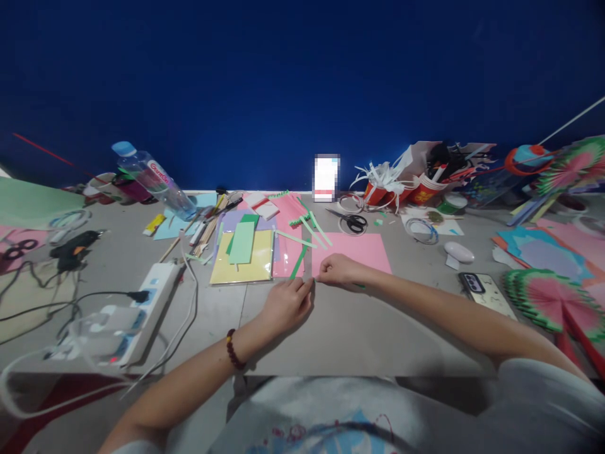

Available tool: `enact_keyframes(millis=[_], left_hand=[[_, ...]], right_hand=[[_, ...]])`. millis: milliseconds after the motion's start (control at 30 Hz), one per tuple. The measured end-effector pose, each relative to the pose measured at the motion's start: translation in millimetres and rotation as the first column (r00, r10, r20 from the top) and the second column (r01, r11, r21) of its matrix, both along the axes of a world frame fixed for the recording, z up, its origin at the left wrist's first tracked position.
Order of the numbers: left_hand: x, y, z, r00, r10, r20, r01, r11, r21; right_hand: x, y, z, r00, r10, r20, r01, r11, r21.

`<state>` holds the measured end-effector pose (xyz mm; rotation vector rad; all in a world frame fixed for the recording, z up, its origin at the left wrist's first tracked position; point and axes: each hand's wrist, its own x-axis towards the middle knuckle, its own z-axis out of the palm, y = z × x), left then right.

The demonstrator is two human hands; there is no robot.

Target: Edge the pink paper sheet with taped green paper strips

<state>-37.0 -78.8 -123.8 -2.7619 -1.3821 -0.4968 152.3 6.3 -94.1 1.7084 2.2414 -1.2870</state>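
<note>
My right hand (338, 270) is closed in a pinch at the left edge of a pink paper sheet (375, 249). Whatever lies between its fingertips is too small to make out. Just left of it, my left hand (289, 305) rests low over the table, fingers bent and pressed together, the tips almost meeting the right hand's. What they hold, if anything, is hidden. A dark green paper strip (299, 260) lies right behind the left fingers. Several pale green strips (321, 232) lie farther back, and a bit of green (360, 285) shows under my right wrist.
On the left are a yellow paper pack (255, 272), a power strip (154, 302), a glue gun (75, 249) and a leaning bottle (158, 180). Black scissors (354, 222) lie behind the pink sheet. To the right are a phone (489, 293) and a pink-green paper fan (553, 296).
</note>
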Motion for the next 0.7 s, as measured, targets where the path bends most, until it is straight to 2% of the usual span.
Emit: enact_keyframes(millis=[400, 700], left_hand=[[2, -2, -0.1, 0.999, -0.001, -0.034, 0.003, 0.999, 0.046], [3, -1, 1.8, 0.994, 0.003, -0.105, 0.0, 0.999, 0.033]], right_hand=[[0, -2, 5.9, 0.998, -0.046, -0.031, 0.045, 0.998, -0.032], [9, -9, 17.8, 0.986, -0.089, -0.143, 0.064, 0.984, -0.167]])
